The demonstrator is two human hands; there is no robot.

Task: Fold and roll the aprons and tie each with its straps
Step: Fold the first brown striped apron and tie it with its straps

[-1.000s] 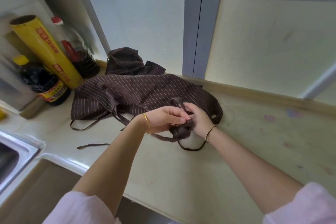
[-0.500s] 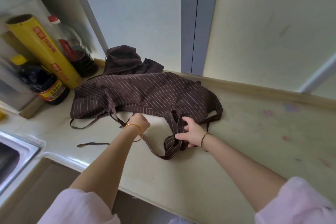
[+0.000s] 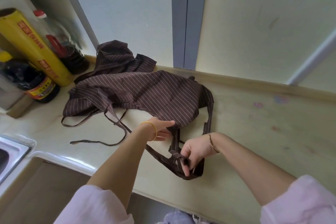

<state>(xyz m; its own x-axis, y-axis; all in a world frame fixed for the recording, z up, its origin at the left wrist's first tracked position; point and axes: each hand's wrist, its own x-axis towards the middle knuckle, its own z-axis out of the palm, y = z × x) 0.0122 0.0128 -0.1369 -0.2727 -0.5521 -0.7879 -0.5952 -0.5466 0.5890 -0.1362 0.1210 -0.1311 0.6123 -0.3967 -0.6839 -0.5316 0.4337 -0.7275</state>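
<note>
A brown pin-striped apron lies spread on the pale countertop. Its thin ties trail off to the left. Behind it, against the window, a second striped apron sits crumpled. My left hand lies flat with straight fingers at the apron's near edge, fingertips touching the cloth. My right hand pinches the neck strap loop, which is pulled toward the counter's front edge.
At the left stand a yellow wrap roll, a dark sauce bottle and a clear oil bottle. A steel sink is at the lower left. A frosted window and grey frame back the counter.
My right hand pulled the neck strap loop toward me and now pinches it. My left hand opened and moved right to the apron's near edge.
</note>
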